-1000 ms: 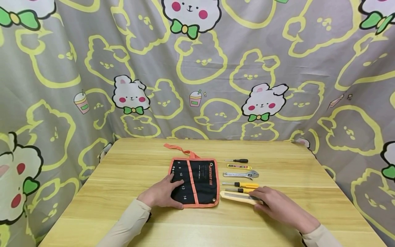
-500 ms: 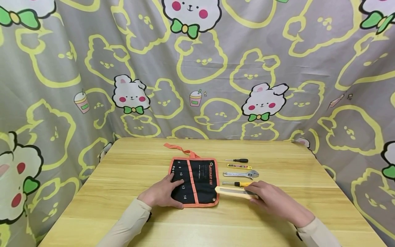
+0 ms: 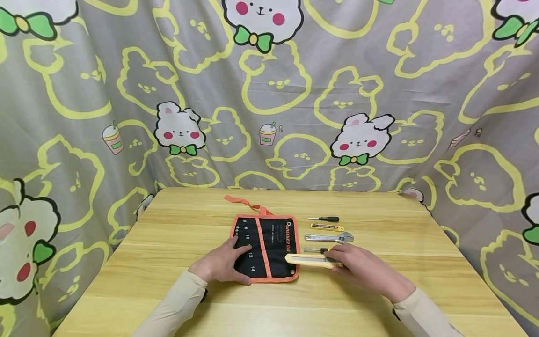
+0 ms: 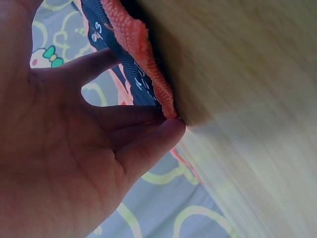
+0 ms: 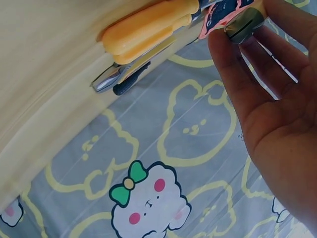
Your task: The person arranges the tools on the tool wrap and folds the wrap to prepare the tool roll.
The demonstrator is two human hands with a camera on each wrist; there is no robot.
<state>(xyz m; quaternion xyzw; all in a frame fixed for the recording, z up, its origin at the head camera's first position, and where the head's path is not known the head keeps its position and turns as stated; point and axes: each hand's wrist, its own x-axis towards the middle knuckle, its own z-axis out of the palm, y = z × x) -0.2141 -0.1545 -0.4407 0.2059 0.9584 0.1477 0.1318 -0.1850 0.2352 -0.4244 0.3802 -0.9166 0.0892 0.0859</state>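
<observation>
My left hand point(image 3: 223, 262) rests on the left side of a black tool pouch point(image 3: 278, 238) with orange edging. Its fingers lie over the numbered pockets, and the thumb point(image 4: 166, 134) touches the orange edge in the left wrist view. The right hand point(image 3: 364, 267) pinches a pale yellow utility knife point(image 3: 309, 260) near its rear end. The knife's front overlaps the pouch's right edge in the head view. In the right wrist view, the metal end point(image 5: 242, 27) of the knife sits between thumb and fingers. Yellow screwdriver handles point(image 5: 153, 27) lie close by, mostly hidden by the right hand in the head view.
Beyond the right hand lie an adjustable wrench point(image 3: 328, 238), a thin yellow tool with a label point(image 3: 326, 228) and a small black-handled screwdriver point(image 3: 326, 219). An orange strap point(image 3: 244, 201) extends from the pouch's far edge. A patterned curtain point(image 3: 269, 93) hangs behind the wooden table point(image 3: 189, 206).
My right hand has lifted the utility knife from its spot beside the screwdrivers and moved it left, so its front is now over the pouch's right part. The left hand has stayed still.
</observation>
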